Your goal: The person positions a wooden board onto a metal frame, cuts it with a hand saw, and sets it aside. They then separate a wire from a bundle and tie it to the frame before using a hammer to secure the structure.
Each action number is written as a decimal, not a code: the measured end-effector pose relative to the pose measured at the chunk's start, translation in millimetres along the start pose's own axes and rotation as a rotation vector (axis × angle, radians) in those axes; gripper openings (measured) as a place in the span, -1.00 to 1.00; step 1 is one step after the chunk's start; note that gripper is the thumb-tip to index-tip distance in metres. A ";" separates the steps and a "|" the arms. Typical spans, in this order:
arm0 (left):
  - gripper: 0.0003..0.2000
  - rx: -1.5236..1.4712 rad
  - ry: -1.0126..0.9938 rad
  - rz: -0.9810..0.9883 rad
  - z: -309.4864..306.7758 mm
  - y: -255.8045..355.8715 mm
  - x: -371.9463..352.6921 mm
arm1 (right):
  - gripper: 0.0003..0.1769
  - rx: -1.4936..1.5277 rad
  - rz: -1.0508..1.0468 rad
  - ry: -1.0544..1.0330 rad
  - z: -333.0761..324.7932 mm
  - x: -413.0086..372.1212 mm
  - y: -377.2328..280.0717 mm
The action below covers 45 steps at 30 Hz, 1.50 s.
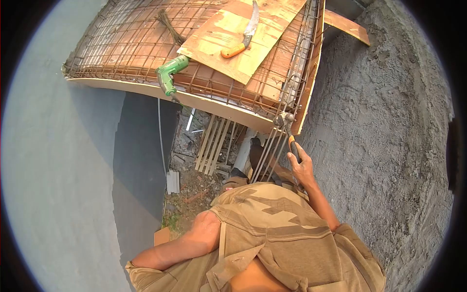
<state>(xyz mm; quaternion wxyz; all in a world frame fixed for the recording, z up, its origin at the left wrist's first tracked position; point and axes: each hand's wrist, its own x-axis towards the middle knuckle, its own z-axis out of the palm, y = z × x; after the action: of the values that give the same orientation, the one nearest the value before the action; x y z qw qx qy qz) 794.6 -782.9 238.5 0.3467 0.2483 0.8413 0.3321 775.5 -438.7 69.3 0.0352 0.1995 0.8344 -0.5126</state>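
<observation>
My right hand is closed around the orange-handled pincers. Their jaws sit on the near right corner of the rebar cage, where several bars hang down toward me. The cage lies in a wooden formwork. My left arm is bent against my body at the lower left, and its hand is hidden behind my shirt.
A green power drill rests on the cage's near edge. A hand saw with an orange grip lies on a plywood sheet on top. Wood slats and rubble lie below. A grey wall stands left and grey sand spreads right.
</observation>
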 end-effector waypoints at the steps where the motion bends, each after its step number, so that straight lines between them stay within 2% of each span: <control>1: -0.80 -0.039 0.013 -0.035 2.1 0.3 -2.4 | -0.39 0.001 0.010 0.005 -1.3 -1.3 3.6; 4: -0.74 0.034 -0.090 0.022 -7.3 0.4 -9.4 | -0.39 0.020 0.035 0.006 -3.0 -4.1 12.3; 7: -0.77 -0.079 0.057 0.204 -9.3 -6.3 -17.4 | -0.40 0.035 0.027 0.024 -3.5 -7.9 12.4; 10: -0.79 -0.221 0.067 0.174 -21.9 7.2 -17.5 | -0.42 0.010 -0.024 0.057 -1.3 -10.0 12.6; 13: -0.78 -0.106 0.111 0.223 -33.8 6.0 -23.0 | -0.41 0.009 -0.034 0.055 1.1 -10.7 11.7; 17: -0.73 0.079 -0.004 0.219 -41.1 -19.5 -39.3 | -0.41 0.003 -0.034 0.049 2.6 -11.5 9.0; 22: -0.73 -0.072 0.023 0.115 -36.5 17.3 -26.5 | -0.36 0.037 -0.033 0.008 8.6 -4.2 32.2; 24: -0.72 0.063 0.033 -0.038 -7.9 9.6 -29.6 | -0.35 0.003 -0.045 0.018 8.9 -3.8 36.8; 25: -0.72 0.128 0.032 -0.111 -0.8 9.9 -29.4 | -0.35 -0.017 -0.119 0.041 9.6 -2.5 40.6; 28: -0.70 0.128 -0.122 -0.203 -4.9 6.8 -28.5 | -0.34 -0.034 -0.215 0.050 10.9 2.9 44.6; 31: -0.72 -0.084 0.059 -0.140 -8.2 3.1 -31.0 | -0.34 0.004 -0.106 -0.002 8.7 1.6 40.5; 34: -0.75 -0.645 0.297 0.006 -13.9 6.0 -34.3 | -0.34 -0.013 -0.110 -0.002 10.6 1.0 37.7; 41: -0.79 -0.119 0.333 -0.005 -43.3 17.3 -61.5 | -0.37 0.001 -0.088 0.001 11.9 -4.0 22.4; 45: -0.81 0.082 0.148 0.017 -86.3 49.9 -61.7 | -0.38 0.015 -0.110 -0.008 13.9 -5.5 26.4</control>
<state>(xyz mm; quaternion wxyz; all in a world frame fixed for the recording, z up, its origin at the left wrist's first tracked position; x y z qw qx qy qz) 778.6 -823.5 347.3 0.2702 0.2444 0.8754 0.3177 788.3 -441.9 42.0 0.0086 0.1515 0.8402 -0.5206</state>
